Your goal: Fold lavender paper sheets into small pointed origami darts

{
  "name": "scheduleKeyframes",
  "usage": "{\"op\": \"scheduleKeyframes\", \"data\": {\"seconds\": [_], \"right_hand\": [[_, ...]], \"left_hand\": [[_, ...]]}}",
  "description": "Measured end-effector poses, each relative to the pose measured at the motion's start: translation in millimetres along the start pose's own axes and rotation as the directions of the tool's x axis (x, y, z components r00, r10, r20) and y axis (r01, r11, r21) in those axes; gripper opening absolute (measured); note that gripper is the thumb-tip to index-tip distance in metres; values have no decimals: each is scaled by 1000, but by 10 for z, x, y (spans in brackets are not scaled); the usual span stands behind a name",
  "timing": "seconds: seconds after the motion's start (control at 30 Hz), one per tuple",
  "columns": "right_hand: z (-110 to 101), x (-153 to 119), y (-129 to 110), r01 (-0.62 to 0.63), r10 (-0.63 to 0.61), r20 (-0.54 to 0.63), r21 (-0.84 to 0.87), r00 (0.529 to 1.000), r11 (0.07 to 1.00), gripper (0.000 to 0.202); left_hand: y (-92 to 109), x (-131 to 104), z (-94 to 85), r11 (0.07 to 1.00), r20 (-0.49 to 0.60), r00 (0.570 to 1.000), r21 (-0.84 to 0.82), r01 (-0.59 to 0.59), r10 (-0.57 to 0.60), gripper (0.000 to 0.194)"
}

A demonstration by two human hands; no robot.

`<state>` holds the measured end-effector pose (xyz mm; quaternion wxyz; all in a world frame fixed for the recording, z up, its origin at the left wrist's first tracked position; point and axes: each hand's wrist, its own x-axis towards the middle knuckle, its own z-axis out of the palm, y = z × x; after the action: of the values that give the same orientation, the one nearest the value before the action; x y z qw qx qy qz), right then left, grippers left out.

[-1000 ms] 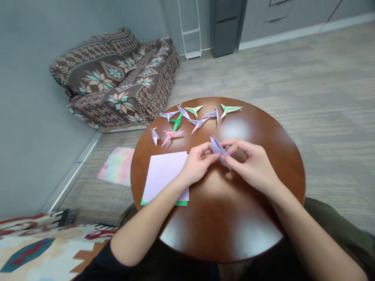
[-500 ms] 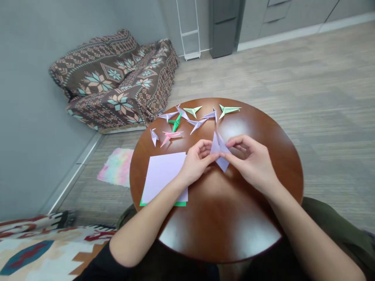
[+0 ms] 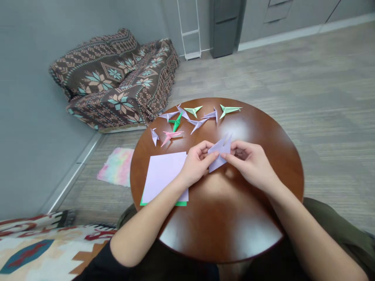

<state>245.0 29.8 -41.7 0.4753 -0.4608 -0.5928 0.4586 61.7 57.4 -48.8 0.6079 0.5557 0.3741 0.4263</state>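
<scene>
Both my hands hold a folded lilac paper piece (image 3: pixel 220 151) just above the round brown table (image 3: pixel 234 218). My left hand (image 3: pixel 197 163) pinches its left side and my right hand (image 3: pixel 250 164) pinches its right side. The piece lies tilted, with two points sticking up toward the far right. To the left of my left hand lies a stack of flat paper sheets (image 3: pixel 164 177), lilac on top with a green sheet showing underneath.
Several finished folded paper figures lie along the table's far edge: lilac (image 3: pixel 198 123), green (image 3: pixel 177 121), pale green (image 3: pixel 230 110) and pink (image 3: pixel 171 136). A patterned sofa (image 3: pixel 117 78) stands at the back left. A pastel cloth (image 3: pixel 117 166) lies on the floor.
The lilac piece has been turned in my hands from upright with its points up to lying tilted sideways. My hands have stayed above the same part of the table.
</scene>
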Motion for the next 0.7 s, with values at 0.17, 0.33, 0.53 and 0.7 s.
{"op": "scheduleKeyframes", "data": {"seconds": [0.17,0.33,0.53,0.7], "right_hand": [[-23,7,8,-26,26,-5,-34,1000,999,11],[-24,23,30,-82,84,-17,95,996,992,19],[-18,6,-44,-109,110,-2,134,994,985,16],[-14,15,-64,-108,122,-76,165,990,980,15]], "left_hand": [[-25,-9,16,997,24,996,2,81,-81,38],[-24,-37,50,995,60,993,33,96,-97,33],[9,-52,58,996,96,993,72,61,-67,34],[21,-59,48,989,111,993,141,35,-51,40]]}}
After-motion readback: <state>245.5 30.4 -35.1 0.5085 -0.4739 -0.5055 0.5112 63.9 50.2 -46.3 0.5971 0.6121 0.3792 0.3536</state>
